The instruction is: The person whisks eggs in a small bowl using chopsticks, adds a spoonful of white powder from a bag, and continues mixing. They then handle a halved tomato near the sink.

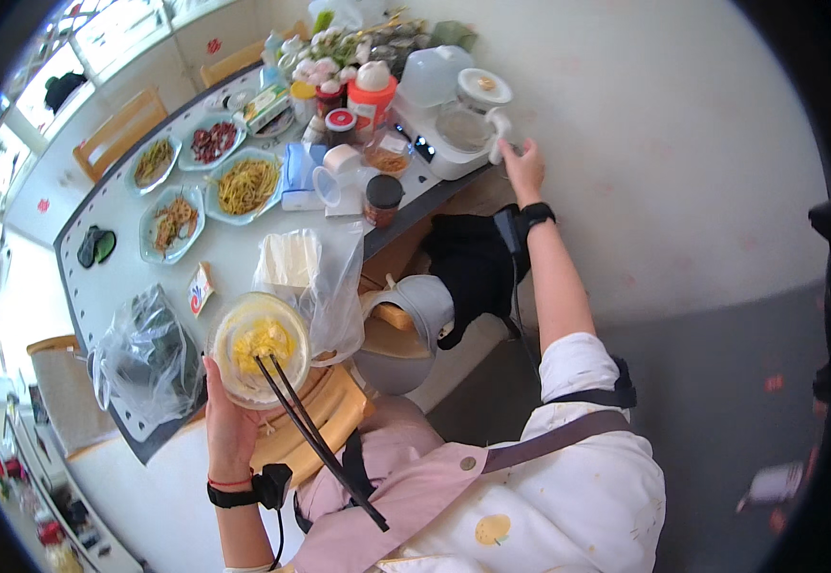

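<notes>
My left hand (pixel 229 422) holds a clear bowl (pixel 222 340) with yellow food (pixel 261 344) in it. Two dark chopsticks (pixel 308 422) stand in the bowl and lean over its rim towards my body. My right hand (pixel 525 168) is at the white handle (pixel 499 136) of a glass kettle (pixel 462 129) on a white electric base (pixel 448 161); its thumb and fingers are near the handle's lower end, and whether they grip it cannot be told. The lidded top (pixel 485 87) of a container shows just behind the kettle.
Plates of noodles (pixel 247 186), sliced meat (pixel 213 142) and lotus root (pixel 175 222) stand on the table. Plastic bags (pixel 147 358), jars (pixel 383 200), a tissue pack (pixel 301 175) and flowers (pixel 315 68) are there too. A grey bin-like container (pixel 401 358) and black cloth (pixel 473 265) are beside the table.
</notes>
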The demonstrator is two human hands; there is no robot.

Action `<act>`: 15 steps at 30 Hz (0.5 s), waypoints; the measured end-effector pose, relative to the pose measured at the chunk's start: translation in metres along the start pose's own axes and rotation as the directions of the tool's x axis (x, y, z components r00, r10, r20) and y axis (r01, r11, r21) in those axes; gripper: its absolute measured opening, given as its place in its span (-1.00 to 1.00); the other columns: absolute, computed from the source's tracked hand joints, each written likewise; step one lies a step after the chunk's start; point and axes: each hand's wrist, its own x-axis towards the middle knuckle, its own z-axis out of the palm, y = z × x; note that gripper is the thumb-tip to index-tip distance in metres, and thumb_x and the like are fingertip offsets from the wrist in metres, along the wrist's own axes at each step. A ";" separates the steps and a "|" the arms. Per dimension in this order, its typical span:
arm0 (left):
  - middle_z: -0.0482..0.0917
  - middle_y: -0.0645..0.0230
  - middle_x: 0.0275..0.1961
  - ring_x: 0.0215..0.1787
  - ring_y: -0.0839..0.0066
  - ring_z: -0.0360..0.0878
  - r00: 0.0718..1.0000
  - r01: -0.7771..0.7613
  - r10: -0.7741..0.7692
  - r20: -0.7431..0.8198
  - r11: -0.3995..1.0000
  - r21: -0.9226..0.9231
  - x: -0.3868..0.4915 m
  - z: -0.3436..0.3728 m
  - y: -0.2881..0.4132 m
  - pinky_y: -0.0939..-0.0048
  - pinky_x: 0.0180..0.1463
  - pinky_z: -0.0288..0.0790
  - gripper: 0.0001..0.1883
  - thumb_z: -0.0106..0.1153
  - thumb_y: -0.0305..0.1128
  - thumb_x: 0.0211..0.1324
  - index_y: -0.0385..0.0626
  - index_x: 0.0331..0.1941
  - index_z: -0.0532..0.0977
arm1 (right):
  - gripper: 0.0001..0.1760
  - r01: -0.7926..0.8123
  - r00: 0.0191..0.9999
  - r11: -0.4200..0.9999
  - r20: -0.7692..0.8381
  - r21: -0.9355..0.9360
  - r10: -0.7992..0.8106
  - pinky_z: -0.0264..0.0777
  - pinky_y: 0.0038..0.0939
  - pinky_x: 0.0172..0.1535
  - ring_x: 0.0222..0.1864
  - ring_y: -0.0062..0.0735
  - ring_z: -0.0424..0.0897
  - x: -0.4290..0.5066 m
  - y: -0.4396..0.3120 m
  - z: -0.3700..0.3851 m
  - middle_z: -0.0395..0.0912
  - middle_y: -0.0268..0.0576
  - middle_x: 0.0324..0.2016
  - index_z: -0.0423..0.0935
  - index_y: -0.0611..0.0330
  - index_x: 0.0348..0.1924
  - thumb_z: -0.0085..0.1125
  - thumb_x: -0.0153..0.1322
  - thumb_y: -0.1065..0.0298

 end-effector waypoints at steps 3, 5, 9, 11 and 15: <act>0.40 0.26 0.39 0.38 0.28 0.42 0.988 -0.020 0.007 -0.154 0.996 -0.088 0.014 0.017 -0.008 0.13 0.31 0.44 -0.32 -0.33 0.21 0.48 -0.01 0.45 0.19 | -0.06 -0.119 0.984 0.972 0.152 0.204 0.089 0.44 -0.17 0.06 -0.05 -0.06 0.62 0.041 0.013 0.040 0.64 0.10 -0.12 0.49 0.42 0.09 0.39 0.23 -0.34; 0.42 0.27 0.37 0.35 0.29 0.46 0.983 -0.028 0.018 -0.182 0.998 -0.052 0.023 0.026 -0.010 0.09 0.24 0.50 -0.32 -0.32 0.21 0.48 -0.01 0.44 0.19 | -0.33 -0.133 0.983 0.828 0.177 0.545 0.041 0.45 -0.37 -0.11 -0.22 -0.39 0.60 0.051 0.017 0.060 0.66 -0.13 -0.23 0.60 0.31 -0.08 0.42 0.30 -0.19; 0.46 0.26 0.33 0.23 0.27 0.57 0.979 -0.029 0.017 -0.201 0.998 -0.060 0.036 0.045 -0.010 0.02 0.05 0.63 -0.32 -0.32 0.21 0.48 -0.04 0.42 0.19 | -0.56 -0.281 0.959 0.734 0.217 0.619 0.183 0.34 -0.49 -0.35 -0.44 -0.66 0.43 0.055 0.016 0.077 0.56 -0.38 -0.40 0.65 0.19 -0.22 0.42 0.36 -0.04; 0.47 0.25 0.32 0.21 0.27 0.59 0.989 -0.041 0.028 -0.148 0.996 -0.083 0.041 0.052 -0.008 0.02 0.05 0.64 -0.32 -0.33 0.21 0.48 -0.05 0.42 0.19 | -0.58 -0.250 0.968 0.692 0.151 0.677 0.202 0.29 -0.46 -0.39 -0.49 -0.65 0.37 0.052 0.012 0.078 0.50 -0.43 -0.47 0.65 0.19 -0.26 0.42 0.36 -0.03; 0.48 0.19 0.30 0.19 0.28 0.61 0.984 -0.047 0.028 -0.178 0.994 -0.100 0.047 0.062 -0.009 0.01 0.06 0.64 -0.36 -0.35 0.16 0.51 -0.04 0.42 0.18 | -0.62 -0.218 0.969 0.590 0.101 0.777 0.225 0.26 -0.44 -0.39 -0.53 -0.64 0.32 0.050 0.001 0.059 0.49 -0.43 -0.48 0.62 0.22 -0.30 0.40 0.38 0.03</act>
